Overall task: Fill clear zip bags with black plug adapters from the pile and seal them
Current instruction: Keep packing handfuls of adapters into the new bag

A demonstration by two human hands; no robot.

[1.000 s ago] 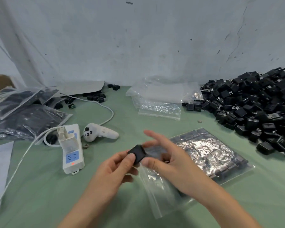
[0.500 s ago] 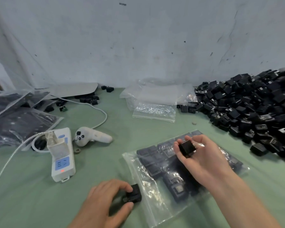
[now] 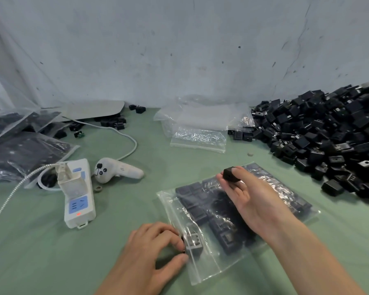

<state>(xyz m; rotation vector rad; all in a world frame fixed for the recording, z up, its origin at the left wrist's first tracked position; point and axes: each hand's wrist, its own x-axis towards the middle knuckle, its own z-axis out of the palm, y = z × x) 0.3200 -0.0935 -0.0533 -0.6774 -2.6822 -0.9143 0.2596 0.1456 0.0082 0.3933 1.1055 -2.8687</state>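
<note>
Filling step: pinching a small black plastic plug adapter (image 3: 193,243) in fingers of the left hand (image 3: 156,250), at the mouth of the clear plastic zip bag (image 3: 209,267) just beside them. Gripping a second black adapter (image 3: 230,176) in fingers of the right hand (image 3: 251,196), above the bag. Next: sliding both inside.

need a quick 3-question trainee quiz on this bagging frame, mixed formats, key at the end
1. True or false: the right hand holds a black adapter above the zip bag.
2. Where does the adapter pile lie? A) in a cardboard box B) on the table, at its right side C) under the white controller.
3. Fill in: the left hand pinches a second adapter at the bag's ___ end.
Key: 1 true; 2 B; 3 open.
</note>
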